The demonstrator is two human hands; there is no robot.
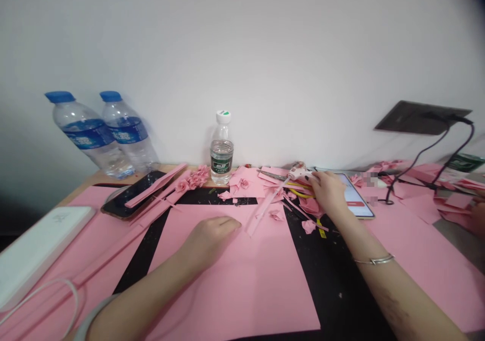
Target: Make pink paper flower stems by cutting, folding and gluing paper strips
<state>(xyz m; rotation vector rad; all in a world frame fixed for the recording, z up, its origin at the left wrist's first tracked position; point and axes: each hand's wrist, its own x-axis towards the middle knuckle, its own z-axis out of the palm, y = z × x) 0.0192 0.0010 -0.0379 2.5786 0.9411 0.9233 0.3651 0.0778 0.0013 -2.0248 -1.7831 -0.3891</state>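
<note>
A large pink sheet (242, 275) lies on the black mat (329, 275). Over its upper part is my left hand (212, 237), fingers curled together; whatever they may hold is hidden. My right hand (328, 192) reaches to the back of the mat, its fingers closed on a small white and pink object (299, 172) with a dark spot. A thin translucent strip (265, 204) slants from that object down to the sheet. Scissors with yellow handles (301, 190) lie just beneath it, among folded pink paper pieces (276, 214). Beside my right hand rests a lit phone (356, 199).
Two blue-capped bottles (91, 134) lean on the wall at left; a small bottle (222, 151) stands mid-back. A dark phone (132, 197), paper flowers (193, 178) and a white power bank (45, 247) are left. Cables (417, 159) and another person's hand (477, 217) are right.
</note>
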